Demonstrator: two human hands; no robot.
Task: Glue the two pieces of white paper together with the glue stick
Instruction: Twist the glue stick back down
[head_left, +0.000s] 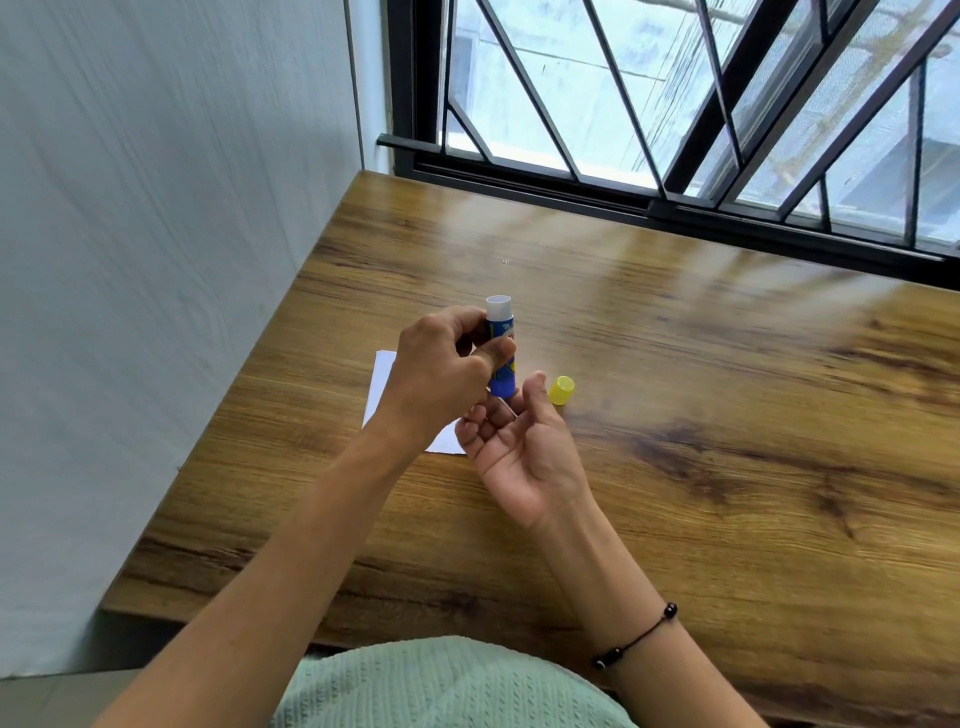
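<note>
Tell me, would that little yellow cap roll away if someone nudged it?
Probably. The yellow cap looks round and seems to lie tilted on the smooth wooden table, so a nudge could roll it, likely in a curve. It looks small and hollow, so likely light.

Bare wooden table (727, 415) spreads across the right and centre of the frame. Only the yellow cap (561, 390) stands there, mid-frame. Wall (156, 260) closes the left, window grille (675, 104) the top.

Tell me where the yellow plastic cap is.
The yellow plastic cap lies on the wooden table, just right of the right hand and the blue glue stick.
</note>
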